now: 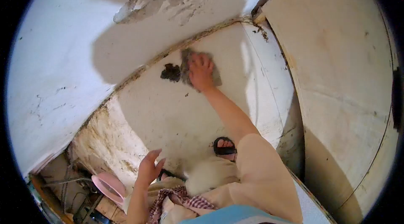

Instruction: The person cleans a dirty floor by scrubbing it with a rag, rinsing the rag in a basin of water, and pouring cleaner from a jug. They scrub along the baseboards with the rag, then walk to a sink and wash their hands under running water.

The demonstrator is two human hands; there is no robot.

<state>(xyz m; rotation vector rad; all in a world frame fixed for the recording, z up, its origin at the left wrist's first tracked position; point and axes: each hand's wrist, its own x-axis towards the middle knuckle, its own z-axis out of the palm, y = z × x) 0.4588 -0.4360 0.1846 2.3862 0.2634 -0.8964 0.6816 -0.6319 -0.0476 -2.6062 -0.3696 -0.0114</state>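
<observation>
A grey rag lies on the pale, stained floor near the foot of the wall. My right hand grips it from above, fingers bent over the cloth and pressing it down. Just left of the rag is a dark patch of debris, its exact kind unclear. My left hand hangs low at the left, thumb and fingers apart, holding nothing. Close to that hand stands a pink plastic container, partly cut off from view by my forearm.
A white wall with peeling plaster rises ahead and left. Large pale panels stand on the right. My sandalled foot is on the floor. Cluttered odds and ends fill the lower left corner.
</observation>
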